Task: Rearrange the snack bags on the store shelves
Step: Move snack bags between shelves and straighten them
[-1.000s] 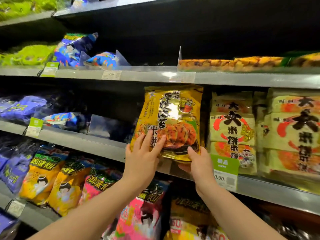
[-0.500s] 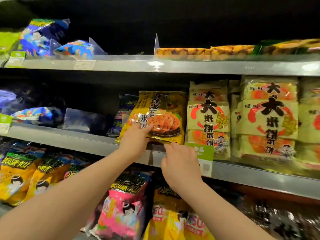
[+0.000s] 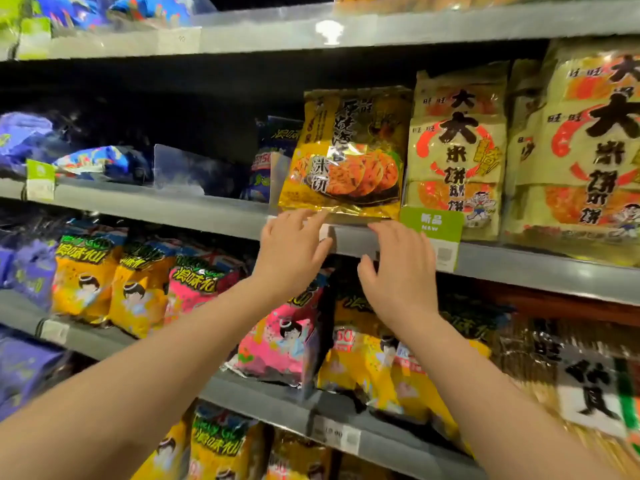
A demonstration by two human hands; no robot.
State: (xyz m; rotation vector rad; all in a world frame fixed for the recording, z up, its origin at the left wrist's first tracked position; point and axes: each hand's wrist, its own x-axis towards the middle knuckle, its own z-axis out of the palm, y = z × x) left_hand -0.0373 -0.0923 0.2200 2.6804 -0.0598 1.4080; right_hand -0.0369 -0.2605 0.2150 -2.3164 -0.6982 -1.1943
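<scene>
So my left grip and right grip are both slack, holding nothing, and the yellow snack bag stands upright on the shelf just above them.

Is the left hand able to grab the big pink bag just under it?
Probably yes. The left hand is empty and open, and the pink bag stands at the front of the shelf below, nothing covering it.
</scene>
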